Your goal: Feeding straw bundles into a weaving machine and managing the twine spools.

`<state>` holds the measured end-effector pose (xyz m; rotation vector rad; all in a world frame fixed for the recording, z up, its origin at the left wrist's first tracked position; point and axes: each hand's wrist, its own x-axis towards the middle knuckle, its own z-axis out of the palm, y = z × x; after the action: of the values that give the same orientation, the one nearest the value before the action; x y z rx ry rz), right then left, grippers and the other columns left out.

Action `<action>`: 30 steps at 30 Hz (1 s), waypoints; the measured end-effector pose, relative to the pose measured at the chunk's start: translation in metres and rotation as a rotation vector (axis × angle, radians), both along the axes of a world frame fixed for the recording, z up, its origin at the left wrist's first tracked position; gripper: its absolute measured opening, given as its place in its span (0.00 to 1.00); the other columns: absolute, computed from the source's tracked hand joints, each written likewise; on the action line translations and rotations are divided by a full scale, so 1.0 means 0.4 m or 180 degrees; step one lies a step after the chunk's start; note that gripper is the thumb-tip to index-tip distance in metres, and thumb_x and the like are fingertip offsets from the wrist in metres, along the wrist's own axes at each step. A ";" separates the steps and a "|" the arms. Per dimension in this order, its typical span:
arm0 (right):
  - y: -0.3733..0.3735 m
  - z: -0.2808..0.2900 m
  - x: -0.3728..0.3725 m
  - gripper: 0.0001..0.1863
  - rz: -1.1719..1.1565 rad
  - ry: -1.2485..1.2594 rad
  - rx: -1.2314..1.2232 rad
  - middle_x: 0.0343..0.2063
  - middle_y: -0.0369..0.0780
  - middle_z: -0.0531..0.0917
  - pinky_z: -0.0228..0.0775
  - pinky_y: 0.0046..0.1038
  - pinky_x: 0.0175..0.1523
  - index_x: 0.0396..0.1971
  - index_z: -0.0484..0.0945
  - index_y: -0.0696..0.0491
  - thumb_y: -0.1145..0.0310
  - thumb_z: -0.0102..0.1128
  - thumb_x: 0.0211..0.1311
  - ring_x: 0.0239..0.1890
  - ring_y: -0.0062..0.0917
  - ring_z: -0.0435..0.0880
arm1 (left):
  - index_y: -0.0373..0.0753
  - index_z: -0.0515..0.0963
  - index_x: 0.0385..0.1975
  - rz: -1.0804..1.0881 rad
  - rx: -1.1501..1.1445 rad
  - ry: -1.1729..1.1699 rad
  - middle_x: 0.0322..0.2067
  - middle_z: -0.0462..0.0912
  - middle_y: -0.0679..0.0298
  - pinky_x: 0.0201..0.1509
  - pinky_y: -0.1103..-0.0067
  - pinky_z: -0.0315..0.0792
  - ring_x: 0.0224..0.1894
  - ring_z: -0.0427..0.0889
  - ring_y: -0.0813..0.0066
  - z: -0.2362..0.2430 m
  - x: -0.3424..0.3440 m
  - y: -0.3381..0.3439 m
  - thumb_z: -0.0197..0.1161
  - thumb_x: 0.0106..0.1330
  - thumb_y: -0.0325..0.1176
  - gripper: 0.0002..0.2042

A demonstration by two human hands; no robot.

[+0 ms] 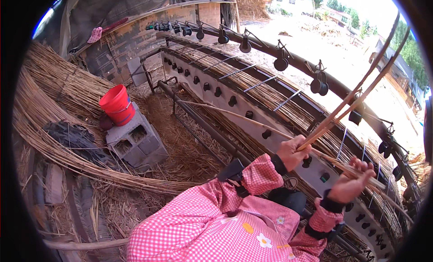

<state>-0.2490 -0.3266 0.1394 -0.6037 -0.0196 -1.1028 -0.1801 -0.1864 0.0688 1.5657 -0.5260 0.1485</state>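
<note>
My left hand (292, 153) is closed round long brown reed stalks (343, 111), which slant up to the upper right. A paler reed stalk (252, 123) runs from the far left, close by my left hand, toward my right hand. My right hand (352, 181) has its fingers curled about the thick ends of reeds lying across its palm. Both hands are above a long weaving frame (246, 100), where many reeds lie side by side under cross wires. Dark spools (280, 63) hang from its upper rail, and a row of black knobs (218, 91) lines its pale side board.
Left of the frame, a red bucket (118, 104) sits on a concrete block (135, 140). Big reed bundles (58, 86) curve along the left side, with dark plastic sheeting (81, 138) on them. A metal pipe (203, 120) runs alongside the frame. Loose straw (167, 122) covers the ground.
</note>
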 end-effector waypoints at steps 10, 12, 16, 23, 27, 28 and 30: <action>-0.055 -0.147 -0.026 0.11 0.0494 0.0055 -0.0076 0.17 0.34 0.65 0.67 0.21 0.37 0.34 0.63 0.59 0.65 0.40 0.61 0.22 0.17 0.66 | 0.43 0.72 0.39 0.0810 0.0022 -0.0012 0.16 0.71 0.63 0.26 0.82 0.66 0.21 0.68 0.85 -0.011 0.067 0.052 0.56 0.56 0.39 0.13; 0.013 -0.163 0.028 0.11 0.0653 0.0156 0.0040 0.18 0.35 0.66 0.68 0.25 0.46 0.37 0.63 0.58 0.66 0.42 0.60 0.24 0.18 0.69 | 0.41 0.73 0.32 0.1100 0.0102 -0.0021 0.15 0.69 0.61 0.25 0.82 0.66 0.19 0.69 0.79 -0.045 0.074 0.026 0.55 0.56 0.42 0.11; -0.367 -0.224 -0.069 0.13 0.0162 -0.0242 -0.0122 0.15 0.34 0.66 0.72 0.21 0.40 0.22 0.65 0.56 0.62 0.45 0.59 0.20 0.17 0.69 | 0.39 0.71 0.23 0.1313 -0.0177 0.0113 0.12 0.70 0.67 0.22 0.83 0.64 0.17 0.70 0.83 -0.036 0.155 0.226 0.53 0.57 0.42 0.12; -0.467 -0.253 -0.157 0.16 -0.1367 0.1098 0.0283 0.15 0.36 0.72 0.66 0.22 0.26 0.18 0.71 0.54 0.59 0.44 0.55 0.18 0.21 0.70 | 0.38 0.71 0.21 0.2725 0.0510 -0.0561 0.13 0.71 0.67 0.21 0.82 0.65 0.17 0.71 0.81 -0.016 0.427 0.507 0.53 0.57 0.43 0.14; -0.229 -0.201 -0.070 0.19 -0.1170 0.3133 -0.0831 0.15 0.37 0.72 0.60 0.22 0.22 0.20 0.72 0.56 0.55 0.42 0.58 0.16 0.20 0.67 | 0.40 0.72 0.30 0.2557 0.0442 -0.0463 0.18 0.75 0.61 0.28 0.75 0.68 0.24 0.75 0.67 -0.011 0.545 0.496 0.52 0.56 0.47 0.16; -0.256 -0.247 -0.042 0.14 0.0105 0.1839 -0.0636 0.14 0.32 0.66 0.65 0.13 0.22 0.26 0.68 0.54 0.57 0.47 0.57 0.15 0.13 0.66 | 0.42 0.72 0.33 0.2379 0.0373 -0.0481 0.21 0.76 0.58 0.29 0.72 0.68 0.27 0.76 0.60 -0.024 0.571 0.479 0.50 0.56 0.49 0.16; -0.207 -0.253 0.022 0.15 0.0054 0.1877 -0.0634 0.14 0.31 0.68 0.59 0.12 0.18 0.30 0.68 0.53 0.55 0.49 0.56 0.14 0.13 0.66 | 0.39 0.73 0.34 0.1836 0.0017 0.0116 0.18 0.74 0.65 0.26 0.82 0.66 0.21 0.73 0.81 -0.015 0.540 0.429 0.52 0.58 0.44 0.15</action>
<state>-0.2402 -0.4094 0.0383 -1.0876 0.3783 -0.8776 0.0359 -0.0146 0.0627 1.6867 -0.0326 0.5545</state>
